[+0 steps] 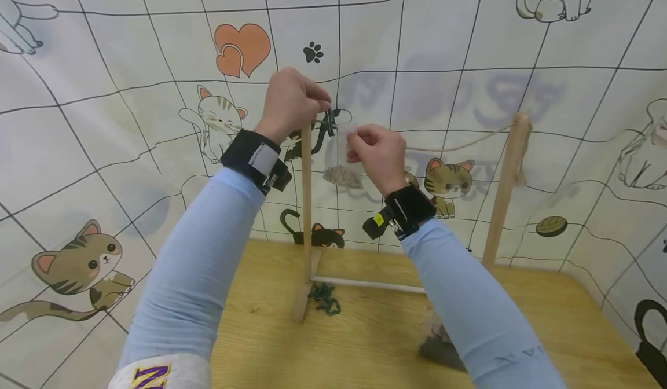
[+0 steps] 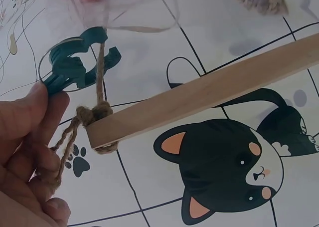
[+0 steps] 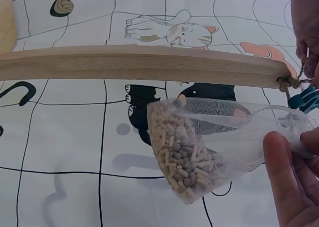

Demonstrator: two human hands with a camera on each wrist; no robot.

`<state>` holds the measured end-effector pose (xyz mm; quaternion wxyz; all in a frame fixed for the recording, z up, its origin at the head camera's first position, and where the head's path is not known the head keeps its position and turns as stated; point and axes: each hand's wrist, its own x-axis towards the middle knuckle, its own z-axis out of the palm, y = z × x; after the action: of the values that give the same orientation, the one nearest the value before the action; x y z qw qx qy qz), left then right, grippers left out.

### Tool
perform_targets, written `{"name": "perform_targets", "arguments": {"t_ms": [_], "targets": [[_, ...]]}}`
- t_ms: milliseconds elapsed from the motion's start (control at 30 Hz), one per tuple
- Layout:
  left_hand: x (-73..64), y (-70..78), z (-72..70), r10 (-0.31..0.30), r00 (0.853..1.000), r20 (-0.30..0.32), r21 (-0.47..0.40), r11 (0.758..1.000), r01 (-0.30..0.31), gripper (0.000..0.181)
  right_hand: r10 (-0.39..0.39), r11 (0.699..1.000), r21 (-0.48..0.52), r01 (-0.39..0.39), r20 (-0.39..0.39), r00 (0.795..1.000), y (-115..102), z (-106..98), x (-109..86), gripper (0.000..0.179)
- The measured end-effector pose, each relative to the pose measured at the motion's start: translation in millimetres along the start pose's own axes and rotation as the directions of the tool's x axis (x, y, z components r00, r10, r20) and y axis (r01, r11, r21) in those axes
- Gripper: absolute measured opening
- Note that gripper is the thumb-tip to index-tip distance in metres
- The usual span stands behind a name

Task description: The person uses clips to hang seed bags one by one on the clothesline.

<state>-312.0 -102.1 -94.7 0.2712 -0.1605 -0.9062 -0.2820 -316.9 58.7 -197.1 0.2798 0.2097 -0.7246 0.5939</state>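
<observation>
My left hand (image 1: pixel 292 99) pinches a green plastic clip (image 2: pixel 70 70) between thumb and forefinger, beside the top of the left wooden post (image 1: pixel 306 204). In the left wrist view the clip's jaws stand apart around the twine (image 2: pixel 100 75), which is knotted at the post's end. Just to the right, my right hand (image 1: pixel 383 151) pinches the top of a clear plastic bag (image 3: pixel 234 122). Tan and grey pellets (image 3: pixel 182 157) fill the bag's bottom, which hangs down below the twine. The bag's upper edge is close to the clip.
The twine runs across to a right wooden post (image 1: pixel 502 204). A white bar (image 1: pixel 370 285) joins the posts low down. Several green clips (image 1: pixel 328 305) lie by the left foot on the wooden table (image 1: pixel 260 342). Another filled bag (image 1: pixel 443 351) is partly behind my right forearm.
</observation>
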Motion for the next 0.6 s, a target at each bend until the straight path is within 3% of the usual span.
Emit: {"name": "perform_targets", "arguments": {"t_ms": [167, 367, 600], "targets": [[-0.4, -3.1, 3.0, -0.022, 1.0, 0.01, -0.031, 0.999, 0.022, 0.015, 0.036, 0.997, 0.069, -0.037, 0.015, 0.999, -12, 2, -1.1, 0.021], [-2.1, -8.2, 8.3, -0.011, 1.0, -0.018, -0.034, 0.999, 0.01, 0.014, 0.082, 0.985, 0.151, -0.088, 0.044, 0.996, -2, 6, 5.2, 0.024], [-3.7, -10.3, 9.9, -0.004, 1.0, -0.03, -0.069, 0.998, 0.002, 0.014, 0.155, 0.974, 0.156, -0.166, 0.083, 0.984, -5, 5, 5.6, 0.026]]}}
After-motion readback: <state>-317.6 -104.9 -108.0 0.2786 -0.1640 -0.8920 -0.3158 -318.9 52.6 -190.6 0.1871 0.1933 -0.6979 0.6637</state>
